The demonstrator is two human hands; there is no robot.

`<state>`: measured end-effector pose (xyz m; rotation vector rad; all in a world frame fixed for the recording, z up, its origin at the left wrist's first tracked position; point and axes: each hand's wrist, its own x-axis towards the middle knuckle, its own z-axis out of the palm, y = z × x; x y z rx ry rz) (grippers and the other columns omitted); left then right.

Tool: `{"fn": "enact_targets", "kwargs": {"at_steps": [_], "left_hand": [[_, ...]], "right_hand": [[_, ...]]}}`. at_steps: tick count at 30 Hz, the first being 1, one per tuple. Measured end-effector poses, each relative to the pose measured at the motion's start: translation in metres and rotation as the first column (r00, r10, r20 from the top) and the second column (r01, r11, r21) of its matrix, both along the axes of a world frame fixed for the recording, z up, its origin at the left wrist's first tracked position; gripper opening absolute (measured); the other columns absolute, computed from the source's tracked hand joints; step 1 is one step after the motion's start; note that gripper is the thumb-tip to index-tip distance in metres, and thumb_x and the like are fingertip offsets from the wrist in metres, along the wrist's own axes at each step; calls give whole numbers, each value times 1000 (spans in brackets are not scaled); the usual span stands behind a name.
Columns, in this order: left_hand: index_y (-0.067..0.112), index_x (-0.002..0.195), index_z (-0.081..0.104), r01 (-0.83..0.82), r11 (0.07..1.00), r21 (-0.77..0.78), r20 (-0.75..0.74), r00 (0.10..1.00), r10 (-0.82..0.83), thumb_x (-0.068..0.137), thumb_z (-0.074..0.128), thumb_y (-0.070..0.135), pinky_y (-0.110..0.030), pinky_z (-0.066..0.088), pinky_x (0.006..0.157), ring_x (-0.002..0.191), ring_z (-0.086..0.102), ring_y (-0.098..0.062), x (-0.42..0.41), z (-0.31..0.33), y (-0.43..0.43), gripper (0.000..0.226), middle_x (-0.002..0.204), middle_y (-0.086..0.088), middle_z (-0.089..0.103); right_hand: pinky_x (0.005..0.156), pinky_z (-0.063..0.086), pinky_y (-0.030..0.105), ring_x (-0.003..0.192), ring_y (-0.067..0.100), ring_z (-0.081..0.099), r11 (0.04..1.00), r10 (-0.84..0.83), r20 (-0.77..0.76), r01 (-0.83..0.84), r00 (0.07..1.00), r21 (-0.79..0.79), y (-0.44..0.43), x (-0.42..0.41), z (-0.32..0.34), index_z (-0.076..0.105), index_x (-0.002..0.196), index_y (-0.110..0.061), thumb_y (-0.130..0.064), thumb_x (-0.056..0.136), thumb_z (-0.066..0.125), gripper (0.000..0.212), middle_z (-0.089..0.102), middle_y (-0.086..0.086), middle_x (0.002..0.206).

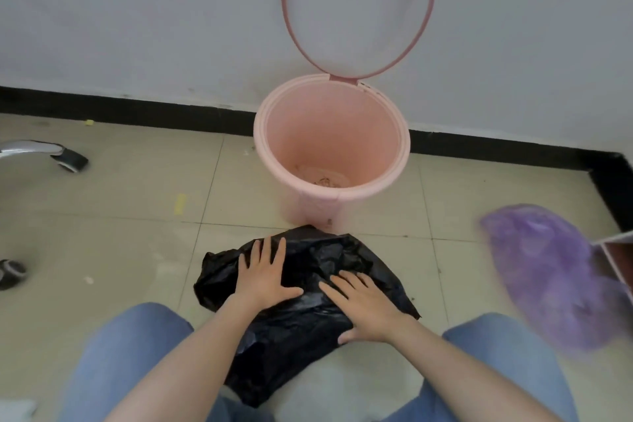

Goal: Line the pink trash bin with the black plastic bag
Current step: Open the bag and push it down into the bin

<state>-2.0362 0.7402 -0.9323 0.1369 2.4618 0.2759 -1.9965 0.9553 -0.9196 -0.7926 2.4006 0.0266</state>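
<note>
The black plastic bag point(301, 288) lies crumpled on the tiled floor point(120, 216), directly in front of the pink trash bin point(331, 147) and just touching or nearly touching its base at the far edge. Its near end trails back between the person's knees, which are covered in blue jeans point(113, 363).

The left hand point(265, 276) rests palm-down on the upper left part of the bag, fingers spread wide and flat, gripping nothing. The right hand point(363, 307) also lies palm-down, on the right side of the bag and a little nearer the person, fingers extended and slightly fanned, thumb tucked at the bag's lower edge; it too holds nothing. The two hands sit just beside each other, not touching.

The bin stands upright near the white wall point(137, 10) and its black baseboard point(137, 110). Its ring-shaped lid frame point(291, 27) is swung up and leans back towards the wall. The bin has no liner; some small debris sits at the bottom.

To the right, a purple plastic bag point(548, 274) appears blurred beside a box edge point(613, 250). At the left edge, a chrome chair leg with a black caster point(68, 159) is visible, and another caster point(10, 272) sits below it.
</note>
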Motion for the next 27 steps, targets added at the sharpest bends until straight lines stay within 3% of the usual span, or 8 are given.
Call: {"fn": "enact_targets", "kwargs": {"at_steps": [5,8,12,16,19,22,25,27], "left_hand": [[34,144,-6,66,998,-16,171,983,-62,81,53,53,-61,2,112,139,21,-31,4,-18,-12,88,139,-4,48],[31,138,31,-27,998,64,217,976,13,84,55,42,-57,12,111,125,44,-24,13,-19,-4,61,125,3,60],[32,80,62,-170,965,198,206,970,128,84,56,31,-43,34,99,112,55,-20,16,-8,18,8,110,4,68],[20,132,36,-336,906,259,4,938,347,76,62,51,-42,36,102,131,35,-26,9,1,37,69,142,-6,38],[25,146,1,-454,688,567,280,891,357,73,70,47,-42,24,116,143,14,-24,2,19,54,103,156,-3,12],[18,145,18,-518,590,620,453,850,270,78,70,29,-28,35,106,131,39,-22,2,36,84,85,142,-2,38],[2,81,60,-425,632,648,372,901,225,82,63,6,-29,46,66,69,52,-17,7,52,116,5,81,-9,59],[11,56,42,-406,613,677,354,911,213,82,62,4,-29,29,57,61,38,-16,9,62,129,33,60,-6,42]], "right_hand": [[102,31,40,111,28,47,992,-116,-215,104,970,-67,0,5,-8,50,121,-13,-10,83,58,39,61,13,107],[91,43,36,92,22,57,979,-190,-307,159,933,-125,5,-4,10,66,89,-15,-13,69,74,22,67,4,85],[63,55,41,70,26,69,931,-321,-389,213,864,-296,22,-14,47,69,63,-16,-4,31,89,40,70,2,67],[69,52,51,89,39,67,878,-436,-373,296,819,-376,46,-18,74,69,64,-13,9,38,84,37,72,15,89],[91,41,51,111,38,55,765,-591,-221,453,776,-457,65,-21,85,72,80,-8,12,60,70,28,65,19,110],[100,34,38,116,30,48,687,-675,-123,560,727,-463,82,-20,92,69,96,-6,9,73,60,29,60,15,118],[89,37,26,109,27,54,645,-706,-52,612,706,-457,94,-14,108,67,99,-8,5,76,60,28,63,12,111],[84,36,22,106,23,56,642,-708,-10,638,706,-426,101,-9,125,67,101,-10,0,77,62,26,64,8,108]]}}
